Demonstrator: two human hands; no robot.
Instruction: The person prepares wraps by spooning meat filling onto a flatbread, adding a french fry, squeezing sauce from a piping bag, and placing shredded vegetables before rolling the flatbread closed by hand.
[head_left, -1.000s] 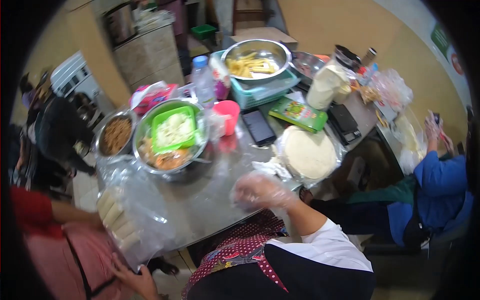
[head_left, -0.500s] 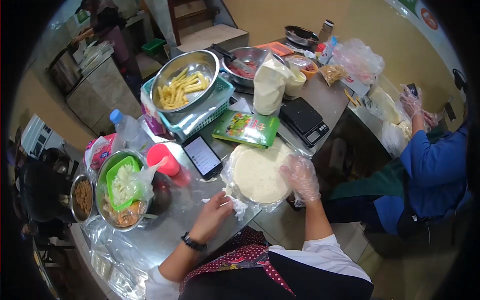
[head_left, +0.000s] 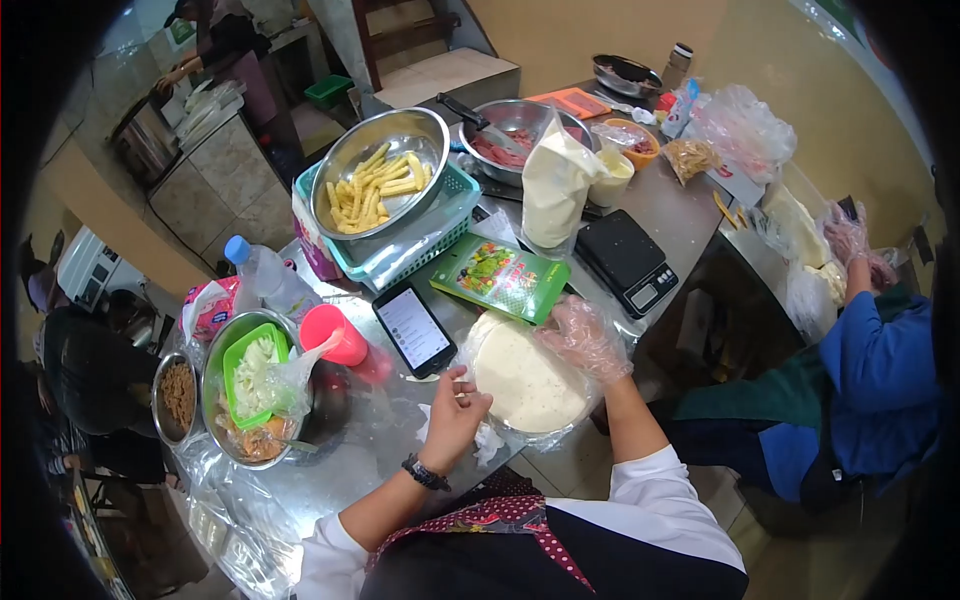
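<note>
A pale round flatbread lies on clear plastic at the table's front edge, possibly on top of others. My right hand, in a clear plastic glove, rests at its upper right edge with fingers curled, by the corner of a green packet with vegetables printed on it. The glove and packet hide what those fingertips pinch, if anything. My bare left hand hovers left of the flatbread, fingers loosely bent and apart, holding nothing. Beneath it lies crumpled white tissue. A lit phone lies just beyond.
Left stand a pink cup, a steel bowl with a green tray, and a bowl of brown filling. Behind are a turquoise basket under a bowl of yellow sticks and a black scale. A co-worker in blue works at right.
My right hand has moved up and left along the flatbread's edge, closer to the green packet. My left hand has lifted slightly toward the phone. The whole view has shifted a little.
</note>
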